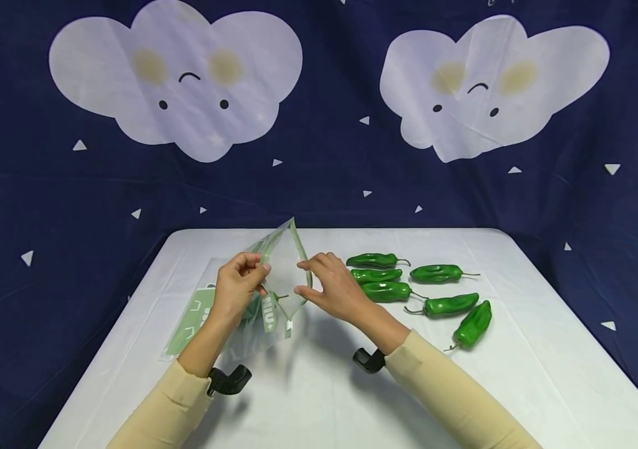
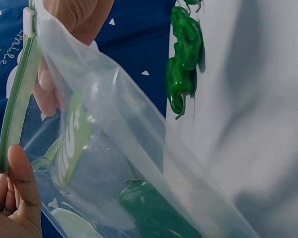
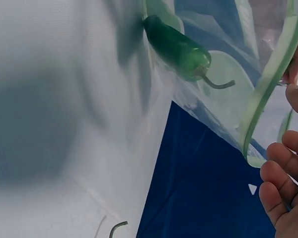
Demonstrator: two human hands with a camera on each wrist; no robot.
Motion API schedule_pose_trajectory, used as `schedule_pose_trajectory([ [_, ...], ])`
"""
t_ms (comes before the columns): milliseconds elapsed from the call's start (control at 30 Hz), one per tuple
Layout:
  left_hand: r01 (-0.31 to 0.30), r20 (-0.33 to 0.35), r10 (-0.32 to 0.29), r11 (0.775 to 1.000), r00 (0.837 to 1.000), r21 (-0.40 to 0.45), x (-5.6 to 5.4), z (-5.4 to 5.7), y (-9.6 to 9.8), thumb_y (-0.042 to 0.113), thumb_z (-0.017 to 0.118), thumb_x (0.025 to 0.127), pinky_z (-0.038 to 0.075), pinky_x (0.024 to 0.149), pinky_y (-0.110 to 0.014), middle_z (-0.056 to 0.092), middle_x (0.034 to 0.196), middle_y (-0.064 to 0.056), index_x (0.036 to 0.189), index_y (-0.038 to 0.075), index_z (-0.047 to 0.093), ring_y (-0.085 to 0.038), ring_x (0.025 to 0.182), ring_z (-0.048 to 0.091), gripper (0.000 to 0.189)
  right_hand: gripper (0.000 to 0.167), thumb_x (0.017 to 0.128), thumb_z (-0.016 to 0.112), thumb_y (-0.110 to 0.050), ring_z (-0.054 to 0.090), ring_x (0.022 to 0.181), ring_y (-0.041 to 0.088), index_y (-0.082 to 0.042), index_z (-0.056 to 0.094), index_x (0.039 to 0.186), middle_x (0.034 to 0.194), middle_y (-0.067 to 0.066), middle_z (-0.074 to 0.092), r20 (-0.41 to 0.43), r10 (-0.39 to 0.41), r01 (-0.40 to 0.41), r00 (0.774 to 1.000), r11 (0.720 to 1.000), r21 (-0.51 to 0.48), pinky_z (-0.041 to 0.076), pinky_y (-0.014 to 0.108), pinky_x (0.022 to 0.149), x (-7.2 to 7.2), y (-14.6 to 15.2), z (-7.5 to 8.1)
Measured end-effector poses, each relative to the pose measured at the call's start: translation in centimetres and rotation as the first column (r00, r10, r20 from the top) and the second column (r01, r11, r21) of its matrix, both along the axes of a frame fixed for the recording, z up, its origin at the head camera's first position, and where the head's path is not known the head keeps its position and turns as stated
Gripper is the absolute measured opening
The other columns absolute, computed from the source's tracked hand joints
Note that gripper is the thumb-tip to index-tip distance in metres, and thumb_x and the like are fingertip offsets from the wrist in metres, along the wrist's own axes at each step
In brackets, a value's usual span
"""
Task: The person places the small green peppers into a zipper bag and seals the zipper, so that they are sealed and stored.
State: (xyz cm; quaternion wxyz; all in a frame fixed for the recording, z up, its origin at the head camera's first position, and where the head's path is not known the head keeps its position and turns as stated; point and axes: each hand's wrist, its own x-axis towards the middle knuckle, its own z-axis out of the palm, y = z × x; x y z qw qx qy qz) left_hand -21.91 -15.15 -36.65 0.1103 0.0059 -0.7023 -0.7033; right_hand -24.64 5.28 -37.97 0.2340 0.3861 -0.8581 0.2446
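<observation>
A clear plastic bag [image 1: 269, 315] gapes above a white-covered worktop [image 1: 330, 393], its mouth spread into a narrow diamond between a person's two hands. The left hand [image 1: 238, 284] pinches the pale green zip strip [image 2: 17, 99] between thumb and fingers; the right hand [image 1: 335, 284] is loosely curved at the opposite rim, thumb and forefinger apart, with any pressure on the edge impossible to tell.

Inside the bag, one green pepper [image 3: 179, 52] shows through the film, its curved stem toward the opening. Six loose green peppers [image 1: 386, 291] lie to the right, suggesting that the packing is at an early stage, with those six yet to go in and the bag yet to be sealed; the white slider [image 1: 289, 325] sits at one end of the strip.

The peppers are glossy, tapered and dented, with thin, bent stems. The film is limp, creased and shiny, printed in green and white. At left, flat green-printed plastic [image 1: 188, 324] lies on the worktop, though whether it is a separate bag is unclear.
</observation>
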Motion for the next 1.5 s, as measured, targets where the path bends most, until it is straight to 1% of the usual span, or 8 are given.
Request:
schedule_pose_trajectory([
  [233, -0.001, -0.008, 0.001, 1.0, 1.0, 0.018, -0.1, 0.1, 0.0, -0.002, 0.063, 0.085, 0.052, 0.044, -0.019, 0.054, 0.075, 0.005, 0.106, -0.009, 0.057, -0.007, 0.057, 0.052, 0.023, 0.041, 0.081, 0.074, -0.031, 0.054, 0.09, 0.016, -0.01, 0.063, 0.115, 0.103, 0.002, 0.063, 0.024, -0.007, 0.007, 1.0, 0.999, -0.033, 0.051, 0.03, 0.077, 0.9, 1.1, 0.3],
  [433, -0.01, -0.01, 0.01, 1.0, 1.0, 0.012, -0.1, 0.1, -0.1, -0.002, 0.063, 0.085, 0.052, 0.044, -0.018, 0.054, 0.074, 0.005, 0.106, -0.009, 0.057, -0.006, 0.057, 0.051, 0.023, 0.043, 0.08, 0.076, -0.029, 0.055, 0.089, 0.016, -0.008, 0.063, 0.115, 0.104, 0.003, 0.063, 0.012, -0.004, 0.005, 1.0, 0.997, -0.077, 0.051, 0.029, 0.076, 1.7, 2.2, 0.2],
  [600, -0.014, -0.006, 0.014, 1.0, 1.0, 0.009, -0.2, 0.1, -0.1, -0.002, 0.063, 0.086, 0.052, 0.044, -0.017, 0.054, 0.075, 0.006, 0.107, -0.009, 0.057, -0.005, 0.057, 0.051, 0.023, 0.044, 0.078, 0.077, -0.027, 0.055, 0.089, 0.016, -0.007, 0.063, 0.115, 0.104, 0.002, 0.063, 0.001, -0.009, 0.009, 1.0, 0.993, -0.116, 0.053, 0.028, 0.075, 2.3, 3.4, -0.1],
  [900, -0.016, 0.003, 0.016, 1.0, 1.0, 0.014, -0.2, 0.1, -0.2, -0.002, 0.063, 0.086, 0.052, 0.044, -0.017, 0.054, 0.075, 0.006, 0.107, -0.009, 0.057, -0.007, 0.057, 0.052, 0.023, 0.045, 0.078, 0.076, -0.027, 0.054, 0.092, 0.014, -0.011, 0.062, 0.118, 0.108, 0.0, 0.062, 0.046, -0.038, 0.044, 0.998, 0.989, -0.143, 0.053, 0.027, 0.072, 3.3, 5.8, -0.9],
  [1033, -0.018, 0.0, 0.018, 1.0, 1.0, 0.019, -0.2, 0.2, -0.1, -0.003, 0.063, 0.085, 0.052, 0.044, -0.017, 0.054, 0.074, 0.005, 0.107, -0.009, 0.057, -0.007, 0.057, 0.052, 0.023, 0.046, 0.078, 0.077, -0.026, 0.057, 0.096, 0.017, -0.01, 0.062, 0.118, 0.111, 0.002, 0.062, 0.073, -0.063, 0.074, 0.995, 0.985, -0.154, 0.054, 0.032, 0.076, 3.7, 7.2, -1.2],
  [1300, -0.012, -0.008, 0.012, 1.0, 1.0, 0.026, -0.2, 0.4, -0.1, -0.003, 0.063, 0.085, 0.051, 0.043, -0.017, 0.054, 0.072, 0.006, 0.106, -0.009, 0.056, -0.005, 0.057, 0.051, 0.023, 0.046, 0.075, 0.079, -0.022, 0.058, 0.092, 0.019, -0.011, 0.062, 0.118, 0.109, 0.002, 0.063, 0.114, -0.15, 0.168, 0.982, 0.971, -0.169, 0.053, 0.031, 0.073, 4.3, 10.8, -2.0],
  [1433, -0.014, -0.007, 0.014, 1.0, 1.0, 0.021, -0.2, 0.5, 0.0, -0.003, 0.063, 0.085, 0.051, 0.043, -0.017, 0.054, 0.073, 0.006, 0.105, -0.009, 0.056, -0.005, 0.057, 0.05, 0.022, 0.046, 0.075, 0.079, -0.018, 0.059, 0.09, 0.019, -0.009, 0.063, 0.116, 0.108, 0.003, 0.064, 0.139, -0.208, 0.23, 0.968, 0.959, -0.169, 0.053, 0.031, 0.07, 4.3, 13.1, -2.5],
  [1500, -0.012, -0.005, 0.013, 1.0, 1.0, 0.019, -0.2, 0.5, 0.0, -0.002, 0.063, 0.086, 0.051, 0.043, -0.017, 0.054, 0.073, 0.006, 0.105, -0.009, 0.056, -0.005, 0.057, 0.05, 0.022, 0.044, 0.075, 0.079, -0.018, 0.058, 0.09, 0.018, -0.009, 0.063, 0.116, 0.108, 0.004, 0.064, 0.163, -0.248, 0.274, 0.955, 0.948, -0.162, 0.053, 0.033, 0.069, 4.3, 14.3, -2.8],
])
